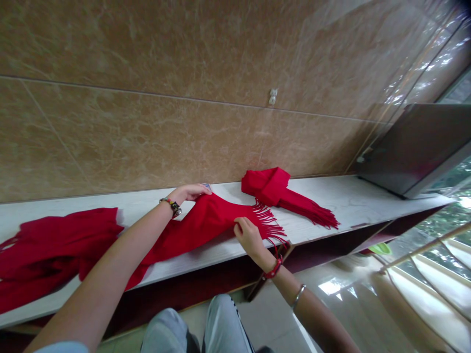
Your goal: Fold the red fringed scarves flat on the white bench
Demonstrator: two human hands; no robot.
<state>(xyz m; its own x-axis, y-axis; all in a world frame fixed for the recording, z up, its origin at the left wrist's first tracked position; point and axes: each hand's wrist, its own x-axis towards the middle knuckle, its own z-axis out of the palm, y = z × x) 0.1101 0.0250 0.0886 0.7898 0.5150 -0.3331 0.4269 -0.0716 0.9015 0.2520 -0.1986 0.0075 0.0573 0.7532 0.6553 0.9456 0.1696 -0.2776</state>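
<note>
A long red scarf stretches along the white counter, its fringed end pointing right. My left hand grips the far edge of this scarf, lifting it a little off the surface. The near edge is pinched by my right hand, close to the fringe. Behind and to the right lies a second red scarf, folded over itself, with its fringe spread towards the right. More red cloth is bunched at the left; my left forearm hides where it meets the stretched scarf.
The narrow white counter runs along a brown marbled wall, with open shelves below. A dark grey box-shaped appliance stands at its right end. A green basin sits low at the right. My knees are close to the shelves.
</note>
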